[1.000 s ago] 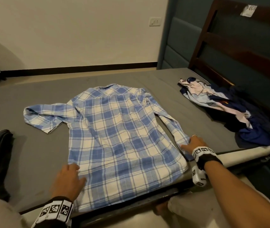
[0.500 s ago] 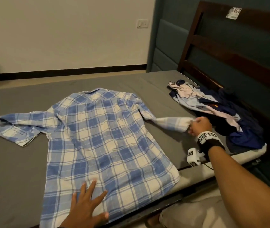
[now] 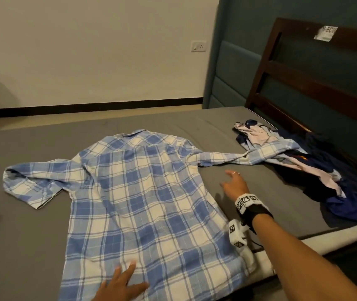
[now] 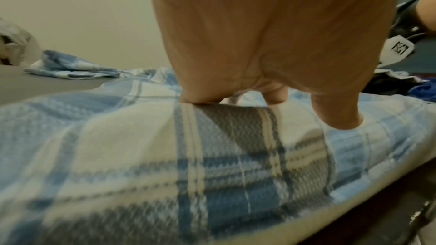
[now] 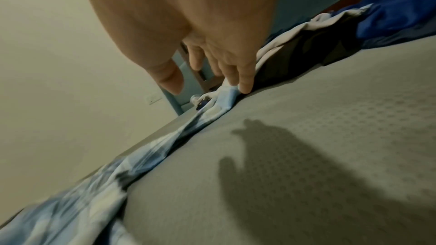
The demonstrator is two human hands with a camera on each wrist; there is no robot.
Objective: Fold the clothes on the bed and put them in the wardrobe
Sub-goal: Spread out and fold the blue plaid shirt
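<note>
A blue-and-white plaid shirt (image 3: pixel 142 205) lies spread flat, back up, on the grey bed (image 3: pixel 271 205). Its right sleeve (image 3: pixel 245 158) stretches out to the right onto a heap of clothes. Its left sleeve (image 3: pixel 34 185) lies folded over at the left. My left hand (image 3: pixel 121 283) presses flat with spread fingers on the shirt's lower hem; the plaid cloth (image 4: pixel 212 156) fills the left wrist view under my fingers (image 4: pixel 335 118). My right hand (image 3: pixel 235 183) hovers open over bare mattress just below the stretched sleeve (image 5: pixel 146 157), holding nothing.
A heap of dark blue, pink and light clothes (image 3: pixel 316 170) lies at the bed's right, against the dark wooden headboard (image 3: pixel 303 83). The near bed edge (image 3: pixel 303 255) runs below my right forearm. Beyond the bed are bare floor and a white wall.
My right hand has pulled the right sleeve out straight to the right, let it go and drawn back. My left hand has stayed pressed on the shirt's hem.
</note>
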